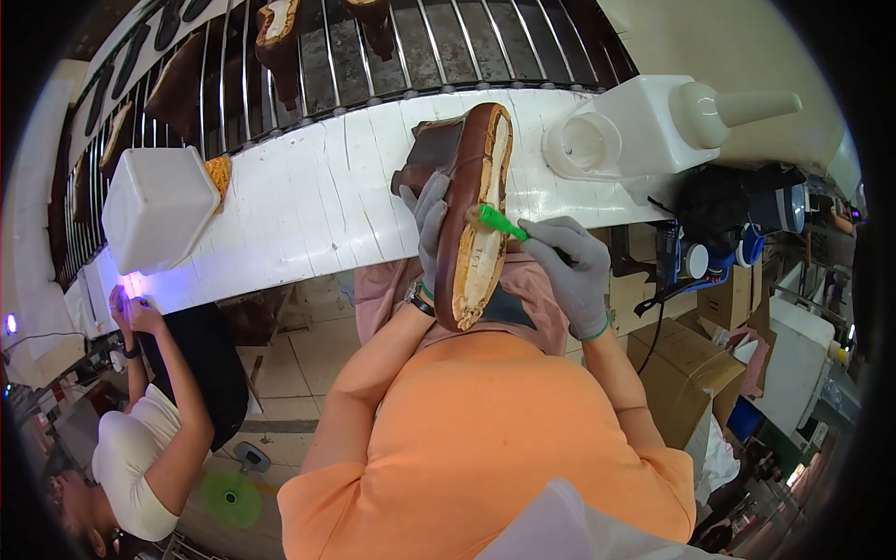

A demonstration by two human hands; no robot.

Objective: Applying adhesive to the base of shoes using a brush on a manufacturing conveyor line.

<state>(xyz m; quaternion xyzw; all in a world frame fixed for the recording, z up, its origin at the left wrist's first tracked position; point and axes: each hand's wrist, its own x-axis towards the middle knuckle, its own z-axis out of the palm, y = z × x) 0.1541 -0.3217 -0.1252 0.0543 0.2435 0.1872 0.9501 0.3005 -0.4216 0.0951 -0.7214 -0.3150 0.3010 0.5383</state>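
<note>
Grey-gloved left hand (429,219) grips a brown shoe (476,215); right hand (571,266) clasps a green brush (501,223).

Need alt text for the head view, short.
Gloved left hand holds a brown shoe sole-up while the gloved right hand works a green brush on its sole, beside a white bench with white containers.

Brown cardboard boxes (686,359) stacked at right, below white bench edge, flaps open. Smaller brown carton (733,301) just above them. No screens or signs discernible.
</note>
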